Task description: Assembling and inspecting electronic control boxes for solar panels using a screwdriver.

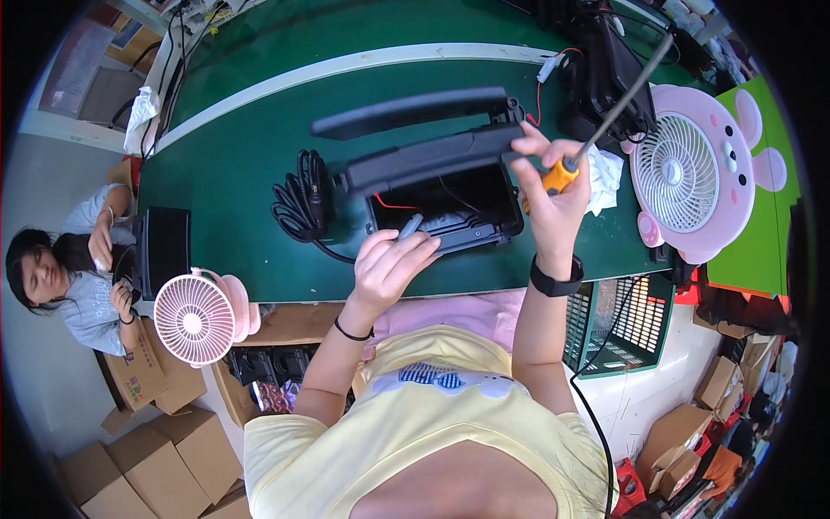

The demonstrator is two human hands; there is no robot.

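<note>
On the green bench lies a black plastic case (450,216), its cavity facing up, with a red wire (396,206) and a dark wire inside. A long black cover (441,160) is raised along its far side, and another black bar-shaped part (415,114) lies beyond. My left hand (391,266), fingers closed, pinches a small grey oval piece (411,227) at the case's near edge. My right hand (555,199) grips a screwdriver (562,176) by its yellow-orange handle, shaft pointing up and right. Its thumb and index finger extend toward the case's right end.
A coiled black cable (303,199) lies left of the case. A pink fan (194,318) stands at the left bench edge, a larger pink one (679,171) at the right. Crumpled white tissue (605,180) and black cases (605,78) are beyond my right hand. A co-worker (78,277) sits at left.
</note>
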